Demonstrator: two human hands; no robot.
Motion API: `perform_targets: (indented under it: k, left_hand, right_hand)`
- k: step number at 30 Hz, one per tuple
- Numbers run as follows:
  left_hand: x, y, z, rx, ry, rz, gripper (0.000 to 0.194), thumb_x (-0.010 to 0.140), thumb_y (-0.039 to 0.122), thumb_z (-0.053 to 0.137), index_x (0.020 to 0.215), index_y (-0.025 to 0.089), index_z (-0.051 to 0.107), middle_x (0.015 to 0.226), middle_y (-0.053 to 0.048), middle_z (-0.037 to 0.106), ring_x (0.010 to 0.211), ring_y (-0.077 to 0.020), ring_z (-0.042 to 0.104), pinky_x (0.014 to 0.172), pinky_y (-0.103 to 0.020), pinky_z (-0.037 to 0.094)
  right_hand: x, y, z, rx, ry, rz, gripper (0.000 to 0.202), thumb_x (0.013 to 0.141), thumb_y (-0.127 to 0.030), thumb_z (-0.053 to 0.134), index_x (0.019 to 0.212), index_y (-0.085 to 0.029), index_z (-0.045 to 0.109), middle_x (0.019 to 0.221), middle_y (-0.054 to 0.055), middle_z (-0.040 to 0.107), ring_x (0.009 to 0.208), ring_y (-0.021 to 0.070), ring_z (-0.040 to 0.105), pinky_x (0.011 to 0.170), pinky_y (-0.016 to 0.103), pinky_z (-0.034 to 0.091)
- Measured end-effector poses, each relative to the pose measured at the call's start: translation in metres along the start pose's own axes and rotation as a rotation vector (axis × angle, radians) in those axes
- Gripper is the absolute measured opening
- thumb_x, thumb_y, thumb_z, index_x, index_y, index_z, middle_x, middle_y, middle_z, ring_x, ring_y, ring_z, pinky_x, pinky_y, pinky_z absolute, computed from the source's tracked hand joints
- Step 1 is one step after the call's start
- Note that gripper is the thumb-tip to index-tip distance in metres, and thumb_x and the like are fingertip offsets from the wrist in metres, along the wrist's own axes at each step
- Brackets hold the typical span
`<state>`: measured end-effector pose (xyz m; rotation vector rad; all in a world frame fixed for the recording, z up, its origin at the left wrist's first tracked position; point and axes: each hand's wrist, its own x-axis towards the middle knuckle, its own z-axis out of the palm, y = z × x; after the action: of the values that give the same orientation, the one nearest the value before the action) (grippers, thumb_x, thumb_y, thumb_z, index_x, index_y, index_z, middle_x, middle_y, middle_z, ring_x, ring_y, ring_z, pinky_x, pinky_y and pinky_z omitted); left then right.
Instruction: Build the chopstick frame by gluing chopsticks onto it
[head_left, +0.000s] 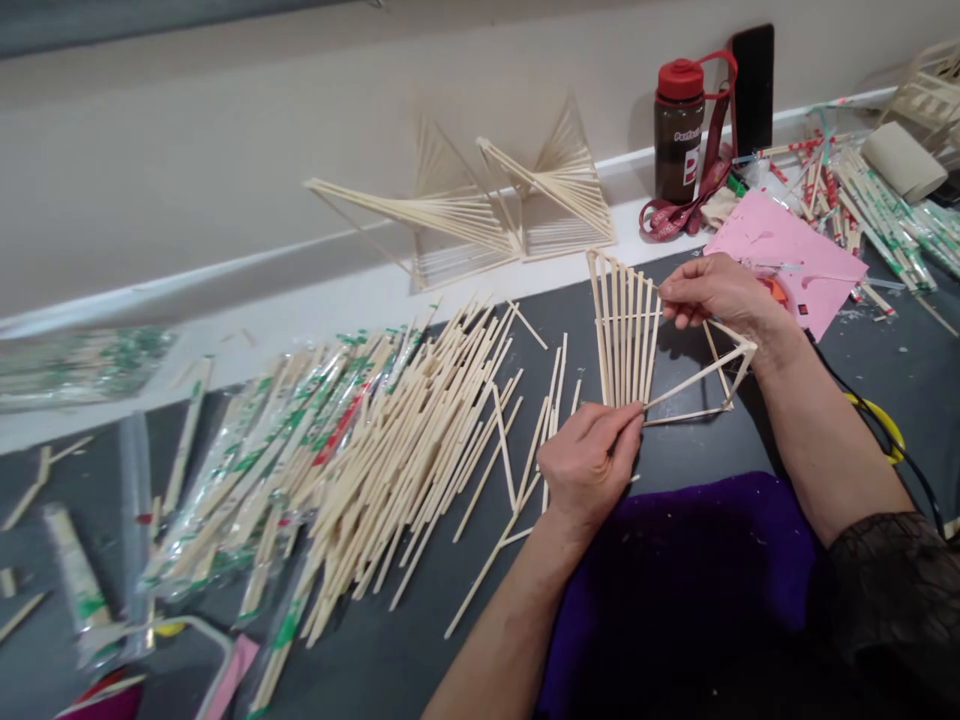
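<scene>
Stick frame (624, 318) located over the dark tabletop (405, 660), beside the loose sticks (420, 450), left hand (589, 460) pinching its lower edge and right hand (716, 292) its upper corner, apparently steadying the fanned row from opposite ends.

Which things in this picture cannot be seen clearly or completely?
- Gripped part of the stick frame: head view, hidden by the left hand's fingers.
- Number of loose sticks: head view, they overlap each other.
- Small print on the wrapped sticks: head view, blurred and too small.
- Wooden object, upper right: head view, cut off by the right edge.
- Dark red item, lower left: head view, cut off by the bottom edge.
</scene>
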<state>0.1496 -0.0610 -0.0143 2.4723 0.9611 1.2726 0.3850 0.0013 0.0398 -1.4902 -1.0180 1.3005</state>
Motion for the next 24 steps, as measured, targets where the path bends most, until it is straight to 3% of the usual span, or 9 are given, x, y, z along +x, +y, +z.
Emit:
perform_targets:
  k: [17, 24]
  left_hand:
    - [0.0001, 0.0014, -0.0005, 0.015, -0.032, 0.048, 0.015, 0.091, 0.017, 0.064, 0.101, 0.018, 0.075, 0.079, -0.002, 0.074, 0.067, -0.0115, 0.069, 0.063, -0.021, 0.054]
    - [0.0006, -0.0028, -0.0092, -0.005, 0.05, -0.07, 0.013, 0.088, 0.016, 0.066, 0.097, 0.018, 0.076, 0.08, -0.003, 0.075, 0.069, -0.0109, 0.068, 0.062, -0.02, 0.053]
  right_hand:
    - [0.0031, 0.0056, -0.0003, 0.027, -0.013, -0.013, 0.018, 0.079, -0.014, 0.072, 0.061, -0.015, 0.067, 0.06, 0.003, 0.069, 0.043, 0.005, 0.059, 0.036, 0.013, 0.037]
    - [-0.0001, 0.0, -0.0044, 0.002, -0.026, -0.036, 0.016, 0.074, -0.017, 0.078, 0.061, -0.015, 0.068, 0.059, 0.003, 0.069, 0.043, 0.0062, 0.06, 0.034, 0.012, 0.039]
